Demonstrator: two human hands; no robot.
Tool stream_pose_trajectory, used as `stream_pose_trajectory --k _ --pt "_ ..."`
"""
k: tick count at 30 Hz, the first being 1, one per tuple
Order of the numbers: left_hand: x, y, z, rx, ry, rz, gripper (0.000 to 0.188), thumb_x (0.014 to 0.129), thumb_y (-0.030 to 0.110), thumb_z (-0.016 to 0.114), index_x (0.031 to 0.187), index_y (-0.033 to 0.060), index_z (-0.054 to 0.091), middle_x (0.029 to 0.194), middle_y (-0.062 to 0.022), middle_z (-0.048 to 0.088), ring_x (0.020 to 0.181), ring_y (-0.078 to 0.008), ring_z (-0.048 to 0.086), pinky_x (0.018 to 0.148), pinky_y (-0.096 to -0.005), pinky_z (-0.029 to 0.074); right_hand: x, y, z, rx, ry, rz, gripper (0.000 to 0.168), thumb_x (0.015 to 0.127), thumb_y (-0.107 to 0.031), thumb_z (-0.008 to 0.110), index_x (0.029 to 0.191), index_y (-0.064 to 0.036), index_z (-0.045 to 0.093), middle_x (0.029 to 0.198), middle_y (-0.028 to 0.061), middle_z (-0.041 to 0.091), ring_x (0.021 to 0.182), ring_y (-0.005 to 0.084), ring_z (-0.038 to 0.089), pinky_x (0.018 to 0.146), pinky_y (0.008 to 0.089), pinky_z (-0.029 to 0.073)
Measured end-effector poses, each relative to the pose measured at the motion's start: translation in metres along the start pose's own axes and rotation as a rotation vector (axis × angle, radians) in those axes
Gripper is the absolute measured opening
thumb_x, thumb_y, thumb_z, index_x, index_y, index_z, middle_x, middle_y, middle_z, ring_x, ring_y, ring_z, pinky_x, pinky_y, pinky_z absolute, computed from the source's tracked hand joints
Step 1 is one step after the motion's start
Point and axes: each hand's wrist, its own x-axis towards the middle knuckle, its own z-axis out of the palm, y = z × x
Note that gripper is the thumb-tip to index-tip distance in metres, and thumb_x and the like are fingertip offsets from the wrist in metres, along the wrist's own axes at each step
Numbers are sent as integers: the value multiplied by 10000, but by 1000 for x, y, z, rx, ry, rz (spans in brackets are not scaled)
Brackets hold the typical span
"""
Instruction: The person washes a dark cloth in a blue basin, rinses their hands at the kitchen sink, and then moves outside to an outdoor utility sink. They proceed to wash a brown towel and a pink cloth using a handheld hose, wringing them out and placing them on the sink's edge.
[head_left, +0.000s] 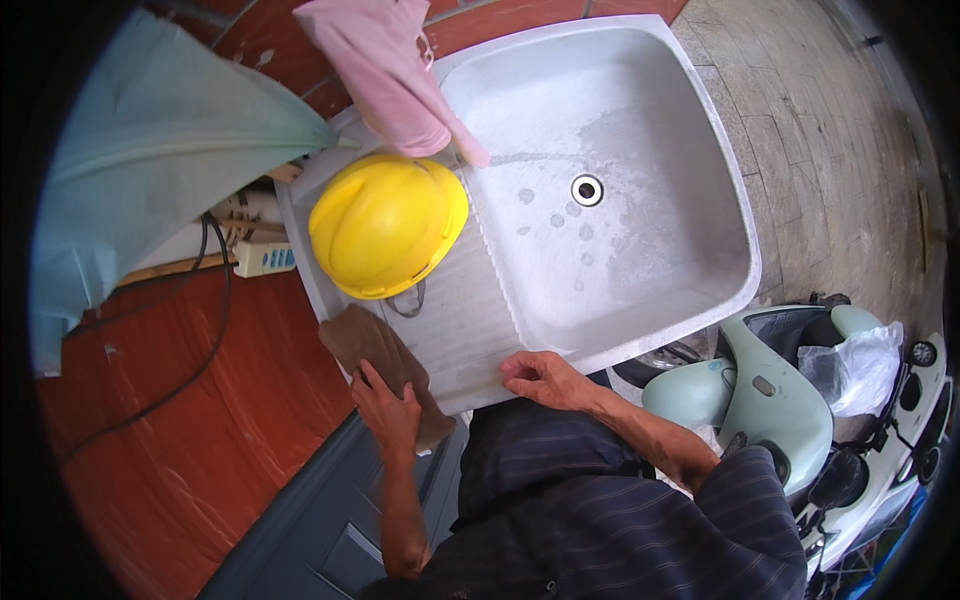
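Note:
My left hand (388, 412) lies on a folded brown cloth (390, 360), its fingers spread over the fabric. The cloth rests along the left front corner of a grey stone-like sink's ribbed drainboard (465, 322) and hangs past the edge. Loosely curled, my right hand (547, 381) is at the front rim, with a gap between thumb and fingers and nothing visible in it. A yellow hard hat (386, 225) sits crown up on the drainboard beyond the cloth, a dark strap showing beneath it. The sink basin (637, 255) has wet spots around its drain (587, 190).
A pink cloth (390, 82) hangs over the sink's back edge. Pale green sheeting (180, 142), a power strip (264, 259) and dark cables (225, 300) are at left, above a red sheet (202, 375). To the right stands a light green scooter (780, 397) on the paving.

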Motion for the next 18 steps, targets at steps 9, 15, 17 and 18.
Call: stream_pose_trajectory --k 9,15,17,18 --pt "-28 -12 -10 -653 -165 -132 581 684 -55 562 1262 -57 498 1177 -223 555 1095 -367 539 949 -413 420 1 -16 -15 -281 19 -121 239 830 -130 600 1018 15 625 922 221 662 895 325 642 786 387 500" --pt "-30 70 -97 -763 -169 262 529 610 -60 571 1139 -68 588 1116 -210 590 993 -334 609 890 -374 464 8 -32 -5 -872 -210 -184 141 760 -73 561 847 7 639 848 184 668 879 391 633 758 458 492" --pt "-15 108 -118 -782 -227 423 544 586 -63 582 1130 -65 592 1120 -209 591 984 -332 613 870 -368 476 21 5 7 -936 -350 -248 262 768 -107 581 1002 -2 632 997 192 650 989 351 611 836 445 479" --pt "-11 122 -123 -792 -266 500 550 571 -64 598 1121 -60 600 1121 -208 589 981 -332 614 855 -363 484 19 6 12 -924 -376 -296 271 774 -113 580 1018 -5 624 1013 190 643 1001 345 605 845 441 475"
